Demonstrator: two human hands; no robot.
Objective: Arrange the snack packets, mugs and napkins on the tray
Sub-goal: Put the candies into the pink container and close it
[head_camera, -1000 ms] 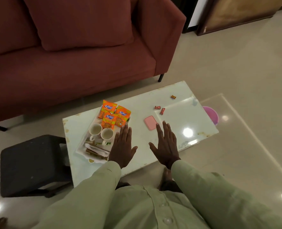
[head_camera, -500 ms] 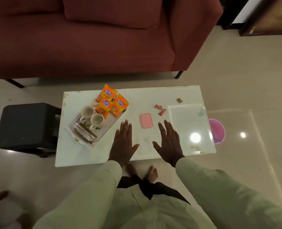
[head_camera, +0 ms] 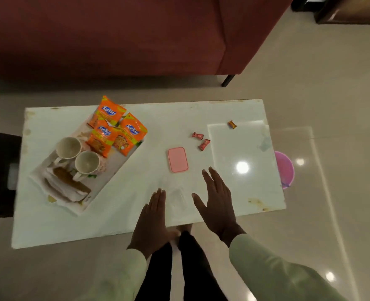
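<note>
Both hands are flat, open and empty. The left hand (head_camera: 151,222) has slid back to the bench (head_camera: 136,224) edge; the right hand (head_camera: 217,203) hovers. The tray (head_camera: 112,170) already holds the snack packets (head_camera: 114,131), mugs (head_camera: 77,155) and napkins (head_camera: 64,187), so the job looks done.

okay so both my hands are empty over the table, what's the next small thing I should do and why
Probably nothing more than a check: three snack packets, two mugs and the napkins already sit on the tray. Both the left hand and right hand are open and hold nothing.
</note>
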